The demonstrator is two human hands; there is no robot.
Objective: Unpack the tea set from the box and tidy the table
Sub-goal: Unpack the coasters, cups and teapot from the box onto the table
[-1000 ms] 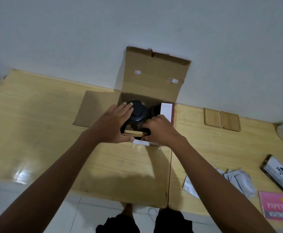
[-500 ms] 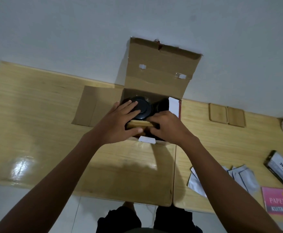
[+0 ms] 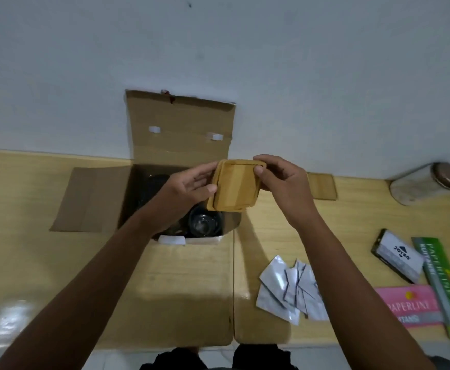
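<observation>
- Pale wood grain covers the surface [image 3: 58, 263], which is made of two panels that meet at a seam running away from the near edge.
- Near the near edge on the right lie silver foil sachets [image 3: 290, 287] in a loose overlapping heap, with a pink Paperline pad [image 3: 408, 305] and a green Paperline pack [image 3: 442, 295] beside them toward the right edge.
- Just beyond those sits a black-and-white Joyko box [image 3: 397, 255], tilted.
- The cardboard box [image 3: 149, 182] stands open at mid-surface — one flap flat to the left, the rear flap upright against the wall. Dark glassware [image 3: 205, 222] shows inside; which pieces cannot be told.
- The left hand [image 3: 189, 182] grips the left edge of a stack of wooden coasters [image 3: 235, 186], thumb on the front face, fingers curled behind.
- The right hand [image 3: 285, 180] pinches the stack's right and top edges, thumb on the face. The stack is held in the air above the box's right side, tilted — at least two coasters, slightly offset.
- Another wooden coaster [image 3: 322, 186] lies flat near the far edge, just right of the right hand.
- A glass jar [image 3: 426, 182] lies on its side at the far right corner, against the wall.
</observation>
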